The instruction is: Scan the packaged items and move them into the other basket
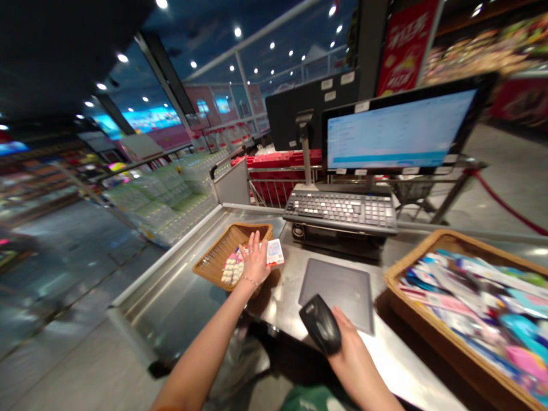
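My right hand (346, 341) is wrapped round a black handheld scanner (320, 324), over the near edge of a grey pad (342, 282) on the metal counter. Farther left, my left hand (256, 260) is spread with its fingers apart, over the right side of a small wicker basket (214, 254). Patterned packets (232, 268) lie in that basket. A small white box (274, 252) shows just right of my left fingers; whether the hand touches it I cannot tell.
A large wicker basket (454, 337) full of colourful packaged goods stands at the right. Behind the pad are a black keyboard (340, 210) and a lit monitor (398, 131). Shopping carts (278, 185) with red parts stand beyond the counter (166, 291).
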The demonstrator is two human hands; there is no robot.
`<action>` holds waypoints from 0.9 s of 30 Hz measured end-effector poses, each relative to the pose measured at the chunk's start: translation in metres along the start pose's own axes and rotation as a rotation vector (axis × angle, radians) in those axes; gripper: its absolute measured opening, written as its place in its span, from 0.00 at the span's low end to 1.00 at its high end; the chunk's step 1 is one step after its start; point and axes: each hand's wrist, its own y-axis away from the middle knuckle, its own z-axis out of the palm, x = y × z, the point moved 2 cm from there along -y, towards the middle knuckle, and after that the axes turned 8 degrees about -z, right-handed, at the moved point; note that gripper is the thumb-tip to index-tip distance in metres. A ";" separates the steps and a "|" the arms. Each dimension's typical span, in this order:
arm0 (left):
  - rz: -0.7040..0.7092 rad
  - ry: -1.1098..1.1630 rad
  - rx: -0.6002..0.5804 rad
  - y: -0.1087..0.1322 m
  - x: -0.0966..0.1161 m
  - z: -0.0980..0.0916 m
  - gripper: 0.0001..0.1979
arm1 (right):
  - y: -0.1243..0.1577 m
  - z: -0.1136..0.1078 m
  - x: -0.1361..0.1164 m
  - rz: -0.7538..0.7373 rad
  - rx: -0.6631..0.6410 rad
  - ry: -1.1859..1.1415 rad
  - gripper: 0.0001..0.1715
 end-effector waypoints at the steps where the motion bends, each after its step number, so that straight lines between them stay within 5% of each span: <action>1: -0.004 0.001 -0.003 0.000 0.000 0.000 0.37 | 0.000 0.000 -0.001 -0.001 -0.005 -0.002 0.28; 27: -0.121 0.016 0.026 0.000 -0.026 0.006 0.37 | -0.006 0.003 -0.012 -0.005 -0.074 0.004 0.29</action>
